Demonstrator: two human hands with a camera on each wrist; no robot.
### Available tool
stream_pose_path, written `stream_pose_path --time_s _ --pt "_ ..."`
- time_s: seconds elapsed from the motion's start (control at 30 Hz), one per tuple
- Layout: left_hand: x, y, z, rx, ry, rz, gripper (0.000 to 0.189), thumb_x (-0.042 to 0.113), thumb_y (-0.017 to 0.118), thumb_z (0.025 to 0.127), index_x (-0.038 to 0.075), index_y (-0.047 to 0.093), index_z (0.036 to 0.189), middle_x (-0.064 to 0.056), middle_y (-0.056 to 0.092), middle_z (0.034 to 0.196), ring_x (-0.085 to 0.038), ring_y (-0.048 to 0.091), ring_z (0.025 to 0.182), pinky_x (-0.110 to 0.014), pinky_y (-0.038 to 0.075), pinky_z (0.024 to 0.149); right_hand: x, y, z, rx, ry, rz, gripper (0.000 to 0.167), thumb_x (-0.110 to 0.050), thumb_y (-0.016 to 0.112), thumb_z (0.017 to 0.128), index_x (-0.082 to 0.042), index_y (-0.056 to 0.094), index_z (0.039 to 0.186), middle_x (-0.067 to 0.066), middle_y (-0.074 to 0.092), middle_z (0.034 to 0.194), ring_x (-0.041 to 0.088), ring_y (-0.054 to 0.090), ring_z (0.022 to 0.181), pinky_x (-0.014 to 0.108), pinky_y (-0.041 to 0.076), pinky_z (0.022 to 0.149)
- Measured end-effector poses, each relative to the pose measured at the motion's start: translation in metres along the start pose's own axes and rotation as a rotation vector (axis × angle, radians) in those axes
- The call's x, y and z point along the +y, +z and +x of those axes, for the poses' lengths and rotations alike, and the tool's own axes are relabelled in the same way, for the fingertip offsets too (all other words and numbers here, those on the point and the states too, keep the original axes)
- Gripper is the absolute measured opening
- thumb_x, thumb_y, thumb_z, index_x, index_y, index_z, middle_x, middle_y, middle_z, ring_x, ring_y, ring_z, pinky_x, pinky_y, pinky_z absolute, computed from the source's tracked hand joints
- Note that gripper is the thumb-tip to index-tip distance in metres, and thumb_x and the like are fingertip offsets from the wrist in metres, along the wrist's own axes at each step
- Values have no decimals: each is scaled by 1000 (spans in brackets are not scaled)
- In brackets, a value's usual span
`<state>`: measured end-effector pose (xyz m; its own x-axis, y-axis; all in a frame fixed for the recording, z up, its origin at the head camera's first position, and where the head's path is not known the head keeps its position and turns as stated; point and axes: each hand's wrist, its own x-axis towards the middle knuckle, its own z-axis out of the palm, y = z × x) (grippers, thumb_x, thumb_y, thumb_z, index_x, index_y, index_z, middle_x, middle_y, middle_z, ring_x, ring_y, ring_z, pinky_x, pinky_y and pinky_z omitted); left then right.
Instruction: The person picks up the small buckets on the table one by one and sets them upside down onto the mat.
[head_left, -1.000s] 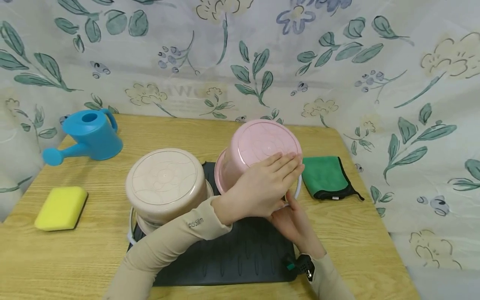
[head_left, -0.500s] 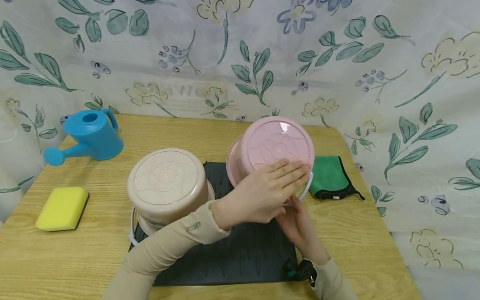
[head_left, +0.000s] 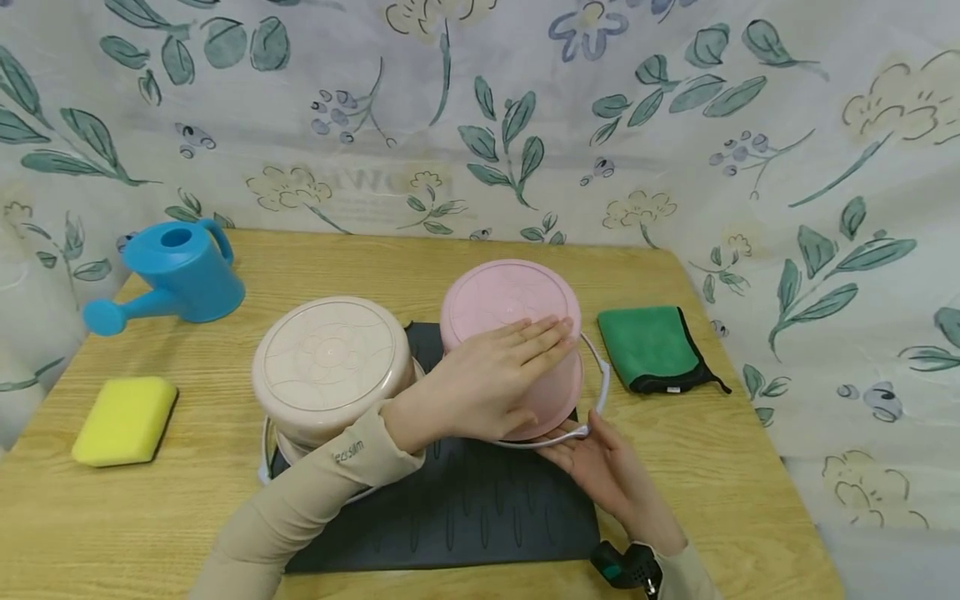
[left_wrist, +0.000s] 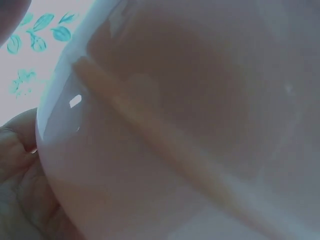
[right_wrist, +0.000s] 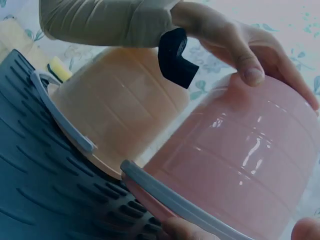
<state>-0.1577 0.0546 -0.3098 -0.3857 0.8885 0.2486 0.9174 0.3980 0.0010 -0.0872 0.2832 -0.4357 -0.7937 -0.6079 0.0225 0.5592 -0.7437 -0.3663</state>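
A pink bucket [head_left: 510,283] stands upside down on the black ridged mat [head_left: 480,517], its base upward. My left hand [head_left: 480,371] lies across it, fingers straight against the base and side. In the right wrist view the left thumb [right_wrist: 250,70] touches the bucket near its base edge. My right hand [head_left: 600,467] holds the rim at the front right, palm up, fingers partly hidden under it, beside the light grey handle [head_left: 604,379]. The bucket's glossy wall [left_wrist: 200,110] fills most of the left wrist view. A beige bucket [head_left: 330,354] stands inverted to the left.
A blue watering can [head_left: 180,271] is at the back left, with a yellow sponge [head_left: 126,421] in front of it. A folded green cloth [head_left: 648,346] lies right of the pink bucket. A floral curtain [head_left: 375,125] hangs behind the wooden table [head_left: 720,500].
The pink bucket first shifts right, then comes back left and nearer, its rim lower at the front. Both hands move with it, and the green cloth shows more fully.
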Motion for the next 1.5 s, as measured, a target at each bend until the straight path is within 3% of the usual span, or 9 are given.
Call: stream_pose_path --time_s 0.2,0.37,0.6,0.77,1.03,1.1,1.3,1.4,1.5 --pt "5 1 -2 -15 -3 -11 83 31 72 82 2 34 150 -13 34 156 -24 31 146 -35 27 121 10 -2 -11 -27 35 21 58 -36 -1 104 -17 -42 141 14 43 148 31 39 141 40 25 121" --pt "6 6 -1 -23 24 4 83 32 72 83 1 34 149 -13 34 156 -24 31 146 -35 28 120 16 -3 -15 -9 66 21 59 -35 1 105 -14 -41 141 17 44 146 31 40 140 39 27 120" --pt "7 16 -5 -31 38 28 81 35 72 83 3 37 148 -12 36 156 -24 32 146 -35 28 120 22 -5 -19 68 149 17 58 -33 9 107 -10 -27 146 22 45 141 33 46 135 42 28 119" --pt "11 22 -4 -25 68 61 78 37 69 85 4 38 148 -11 38 155 -23 34 145 -35 29 119 28 -10 -20 87 149 68 64 -35 7 106 -8 -39 141 23 47 140 32 47 134 40 28 120" --pt "15 29 -5 -9 89 100 74 40 65 86 5 40 147 -9 40 153 -21 36 144 -33 29 120 42 -14 -26 69 130 167 63 -38 -3 103 -3 -41 138 25 45 143 32 43 138 38 23 122" --pt "15 30 -5 2 96 94 73 39 65 86 5 42 146 -8 42 153 -20 37 144 -33 29 120 45 -12 -28 46 131 191 63 -38 -3 103 2 -32 143 27 43 145 33 41 140 39 21 123" --pt "17 35 -9 4 99 51 73 41 64 87 7 41 147 -7 40 154 -19 36 144 -33 27 120 48 -3 -33 -119 139 212 78 -39 -14 99 8 22 150 23 29 156 31 25 148 37 11 124" --pt "17 37 -10 12 87 62 73 42 64 87 8 41 147 -7 39 154 -18 35 145 -33 27 121 47 -1 -34 -143 133 195 76 -37 -14 100 7 22 150 22 27 157 30 23 149 37 9 124" --pt "17 38 -9 22 89 59 73 43 64 87 8 42 147 -6 40 154 -18 35 145 -33 27 120 48 -3 -36 -107 141 200 73 -36 -11 102 7 24 149 22 28 156 30 25 148 37 8 125"
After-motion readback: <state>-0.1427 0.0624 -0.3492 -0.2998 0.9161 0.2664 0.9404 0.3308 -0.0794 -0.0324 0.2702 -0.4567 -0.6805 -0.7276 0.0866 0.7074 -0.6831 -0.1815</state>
